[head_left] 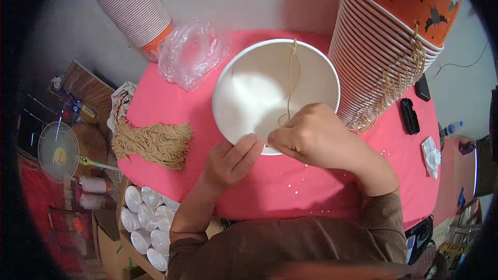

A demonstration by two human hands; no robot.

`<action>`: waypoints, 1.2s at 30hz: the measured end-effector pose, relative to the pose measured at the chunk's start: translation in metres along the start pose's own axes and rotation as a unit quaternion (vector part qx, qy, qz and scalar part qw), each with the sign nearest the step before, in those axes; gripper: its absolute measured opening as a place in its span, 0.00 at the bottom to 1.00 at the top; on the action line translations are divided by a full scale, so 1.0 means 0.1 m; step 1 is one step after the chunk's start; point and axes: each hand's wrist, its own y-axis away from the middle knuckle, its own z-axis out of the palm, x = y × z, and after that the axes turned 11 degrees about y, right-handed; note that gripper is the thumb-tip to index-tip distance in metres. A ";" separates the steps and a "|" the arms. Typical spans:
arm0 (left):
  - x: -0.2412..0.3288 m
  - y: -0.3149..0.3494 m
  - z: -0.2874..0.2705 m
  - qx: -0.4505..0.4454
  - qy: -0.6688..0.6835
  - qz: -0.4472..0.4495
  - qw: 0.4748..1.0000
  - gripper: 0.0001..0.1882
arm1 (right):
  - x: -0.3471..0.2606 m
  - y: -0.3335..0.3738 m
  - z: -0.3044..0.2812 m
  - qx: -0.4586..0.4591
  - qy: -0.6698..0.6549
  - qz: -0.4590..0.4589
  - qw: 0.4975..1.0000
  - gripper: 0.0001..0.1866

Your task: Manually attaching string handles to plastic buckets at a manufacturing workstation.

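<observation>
A large paper bucket with a white inside stands on the pink-covered table, its mouth toward me. A tan string is fixed at its far rim and hangs down inside to my right hand. With fingers over the near rim, my left hand grips the bucket. Just right of it, my right hand is closed in a pinch at the near rim, the string running into its fingers. The string's end is hidden by that hand. A small hole seems to show in the rim between the hands.
A tall stack of orange buckets with string handles stands at right, another stack at far left beside clear plastic wrap. A bundle of tan strings lies left. A black case and crumpled tissue lie right; a box of white cups stands below left.
</observation>
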 end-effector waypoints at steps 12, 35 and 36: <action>-0.01 -0.03 0.02 0.012 -0.006 0.019 1.000 0.17 | -0.05 0.00 0.02 0.006 0.011 0.015 1.000 0.07; -0.01 -0.04 0.01 0.007 0.009 0.020 1.000 0.18 | -0.03 0.02 -0.03 -0.026 -0.006 0.015 1.000 0.06; 0.00 -0.04 0.00 0.002 0.002 0.017 1.000 0.18 | -0.03 0.01 -0.04 -0.030 -0.009 0.013 0.999 0.06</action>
